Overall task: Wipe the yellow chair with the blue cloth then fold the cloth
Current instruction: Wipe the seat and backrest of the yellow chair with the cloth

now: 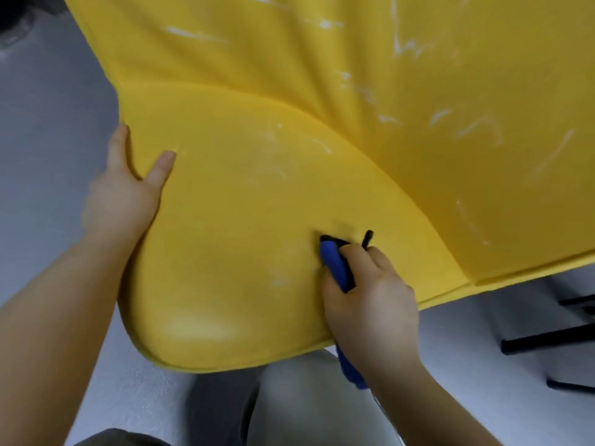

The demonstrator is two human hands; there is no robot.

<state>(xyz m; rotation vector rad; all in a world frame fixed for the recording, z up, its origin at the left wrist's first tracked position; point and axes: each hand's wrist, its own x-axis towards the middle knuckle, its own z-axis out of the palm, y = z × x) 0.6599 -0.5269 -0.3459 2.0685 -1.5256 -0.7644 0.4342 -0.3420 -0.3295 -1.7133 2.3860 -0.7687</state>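
Fingers (354, 252) press blue cloth (336, 268) onto yellow chair (241, 220).

Bright, soft light; blurred, warped edges

Blue cloth (336, 265) against yellow chair (257, 220)

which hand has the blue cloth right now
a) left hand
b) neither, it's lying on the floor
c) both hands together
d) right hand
d: the right hand is closed around the bunched blue cloth and presses it on the yellow chair, while the left hand only grips the chair's edge.
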